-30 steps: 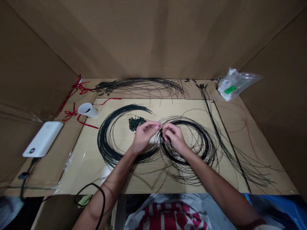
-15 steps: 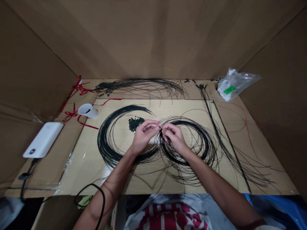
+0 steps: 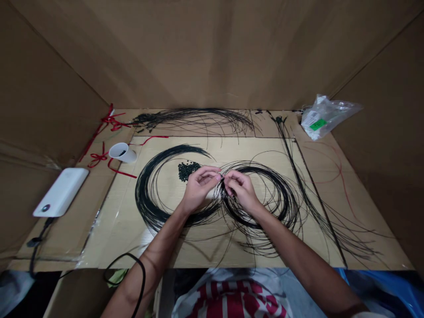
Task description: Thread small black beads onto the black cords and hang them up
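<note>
My left hand and my right hand meet fingertip to fingertip over the middle of the board, both closed in a pinch. Between them shows a tiny dark piece, too small to name; a thin black wire seems to run into my right fingers. Just behind my left hand is a pile of small black beads. A thick open bundle of black wires curves around the pile. Under and beyond my right hand lies a looser round coil of black wires.
At the back lie black wires with dark ends, and another wire bunch runs down the right. On the left are a white cup, red ribbons and a white power bank with a cable. A plastic bag sits back right.
Both hands stay pinched together at nearly the same spot, with only a slight shift of the fingertips. The wires and beads lie as before.
</note>
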The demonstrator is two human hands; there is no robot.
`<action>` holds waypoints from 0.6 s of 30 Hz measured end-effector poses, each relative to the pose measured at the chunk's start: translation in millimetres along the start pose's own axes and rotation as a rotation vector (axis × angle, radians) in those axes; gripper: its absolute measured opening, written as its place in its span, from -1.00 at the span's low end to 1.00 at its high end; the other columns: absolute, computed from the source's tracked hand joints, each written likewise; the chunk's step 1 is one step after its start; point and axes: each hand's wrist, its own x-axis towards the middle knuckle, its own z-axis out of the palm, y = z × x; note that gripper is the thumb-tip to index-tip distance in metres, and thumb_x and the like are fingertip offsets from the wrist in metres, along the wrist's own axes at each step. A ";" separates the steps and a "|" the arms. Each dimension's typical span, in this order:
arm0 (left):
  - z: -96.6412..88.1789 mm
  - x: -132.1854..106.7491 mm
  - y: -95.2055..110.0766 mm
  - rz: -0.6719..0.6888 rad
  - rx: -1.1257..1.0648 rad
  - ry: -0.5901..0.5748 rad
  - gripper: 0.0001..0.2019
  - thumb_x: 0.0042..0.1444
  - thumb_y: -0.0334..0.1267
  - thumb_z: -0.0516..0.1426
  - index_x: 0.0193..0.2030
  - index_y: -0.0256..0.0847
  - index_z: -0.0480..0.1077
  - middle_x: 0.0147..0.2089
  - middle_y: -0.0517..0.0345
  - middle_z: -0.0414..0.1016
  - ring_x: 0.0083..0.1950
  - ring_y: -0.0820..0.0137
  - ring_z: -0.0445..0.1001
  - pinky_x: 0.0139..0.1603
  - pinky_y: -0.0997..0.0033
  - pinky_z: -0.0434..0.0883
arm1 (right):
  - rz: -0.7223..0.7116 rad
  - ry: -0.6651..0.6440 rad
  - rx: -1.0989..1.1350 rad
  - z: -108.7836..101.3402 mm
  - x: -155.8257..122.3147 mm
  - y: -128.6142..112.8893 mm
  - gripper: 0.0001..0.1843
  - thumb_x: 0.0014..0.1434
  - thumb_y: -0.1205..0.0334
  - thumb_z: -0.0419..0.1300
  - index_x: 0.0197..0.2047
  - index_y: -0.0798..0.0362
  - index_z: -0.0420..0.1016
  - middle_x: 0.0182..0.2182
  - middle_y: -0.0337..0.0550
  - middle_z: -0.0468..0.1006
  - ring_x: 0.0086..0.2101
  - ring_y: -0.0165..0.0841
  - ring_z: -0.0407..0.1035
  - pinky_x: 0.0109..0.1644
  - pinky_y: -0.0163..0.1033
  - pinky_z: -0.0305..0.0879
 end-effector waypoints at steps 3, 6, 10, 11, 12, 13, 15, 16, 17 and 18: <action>0.6 -0.1 1.2 0.004 0.004 -0.001 -0.65 0.11 -0.09 0.47 -0.04 -0.22 0.62 -0.12 0.02 0.71 -0.08 0.29 0.67 0.11 0.27 0.59 | 0.001 0.008 -0.006 0.4 0.0 -0.7 -0.78 0.18 0.12 0.33 -0.41 0.02 0.45 -0.59 -0.36 0.38 -0.60 -0.45 0.21 -0.48 -0.31 0.09; 0.6 -0.5 2.2 0.013 0.014 -0.003 -0.65 0.12 -0.09 0.46 -0.04 -0.22 0.62 -0.11 0.01 0.72 -0.08 0.29 0.67 0.11 0.26 0.59 | 0.002 0.007 -0.011 0.4 0.0 -0.7 -0.77 0.20 0.12 0.33 -0.40 0.02 0.45 -0.58 -0.36 0.39 -0.59 -0.45 0.22 -0.47 -0.30 0.10; -0.8 -1.5 1.4 0.023 0.026 -0.013 -0.62 0.16 -0.07 0.44 0.03 -0.22 0.62 -0.15 0.02 0.72 -0.09 0.29 0.68 0.09 0.28 0.59 | -0.010 0.005 -0.018 0.4 -0.4 -0.6 -0.74 0.22 0.08 0.35 -0.39 0.01 0.46 -0.58 -0.36 0.38 -0.58 -0.44 0.22 -0.46 -0.30 0.11; -1.3 -1.6 0.7 0.025 0.028 -0.011 -0.61 0.16 -0.07 0.44 0.05 -0.22 0.61 -0.17 0.03 0.71 -0.11 0.29 0.68 0.08 0.28 0.60 | -0.012 0.006 -0.022 0.6 -0.7 -0.6 -0.73 0.23 0.06 0.36 -0.39 0.01 0.46 -0.59 -0.36 0.38 -0.58 -0.44 0.21 -0.46 -0.30 0.11; -1.8 -1.7 0.1 0.024 0.029 -0.007 -0.59 0.17 -0.07 0.44 0.07 -0.22 0.61 -0.19 0.04 0.71 -0.12 0.30 0.68 0.06 0.28 0.60 | -0.012 0.005 -0.030 0.9 -1.1 -0.7 -0.71 0.23 0.03 0.37 -0.39 0.01 0.46 -0.59 -0.36 0.37 -0.58 -0.44 0.21 -0.46 -0.30 0.11; -2.2 -1.7 -0.6 0.022 0.028 -0.002 -0.58 0.17 -0.07 0.44 0.08 -0.22 0.60 -0.21 0.05 0.71 -0.14 0.30 0.68 0.05 0.29 0.60 | -0.011 0.006 -0.040 1.2 -1.5 -0.8 -0.69 0.23 0.01 0.38 -0.38 0.01 0.46 -0.59 -0.35 0.36 -0.58 -0.43 0.20 -0.46 -0.29 0.10; -2.8 -1.6 -1.5 0.016 0.020 0.004 -0.58 0.15 -0.07 0.45 0.08 -0.22 0.60 -0.23 0.07 0.71 -0.15 0.31 0.68 0.06 0.29 0.60 | -0.011 0.010 -0.061 1.8 -2.4 -0.7 -0.66 0.23 -0.05 0.40 -0.36 0.01 0.48 -0.59 -0.35 0.36 -0.57 -0.42 0.19 -0.47 -0.29 0.09; -2.9 -1.5 -1.8 0.014 0.014 0.004 -0.58 0.15 -0.08 0.45 0.08 -0.21 0.60 -0.23 0.07 0.71 -0.15 0.31 0.68 0.07 0.28 0.60 | -0.014 0.012 -0.070 2.0 -2.7 -0.4 -0.64 0.23 -0.08 0.41 -0.35 0.01 0.48 -0.59 -0.34 0.37 -0.57 -0.42 0.19 -0.48 -0.29 0.10; -2.9 -1.4 -1.9 0.012 0.005 0.003 -0.58 0.14 -0.08 0.46 0.08 -0.21 0.59 -0.22 0.06 0.71 -0.14 0.30 0.69 0.08 0.28 0.59 | -0.016 0.013 -0.077 2.1 -3.0 -0.1 -0.63 0.23 -0.10 0.41 -0.34 0.01 0.49 -0.58 -0.34 0.38 -0.56 -0.42 0.20 -0.47 -0.29 0.10; -2.8 -1.2 -2.0 0.011 -0.003 0.002 -0.58 0.14 -0.09 0.46 0.07 -0.21 0.59 -0.21 0.06 0.71 -0.13 0.30 0.69 0.09 0.27 0.59 | -0.019 0.010 -0.083 2.1 -3.2 0.4 -0.62 0.24 -0.12 0.41 -0.33 0.00 0.50 -0.57 -0.33 0.39 -0.56 -0.41 0.21 -0.47 -0.29 0.11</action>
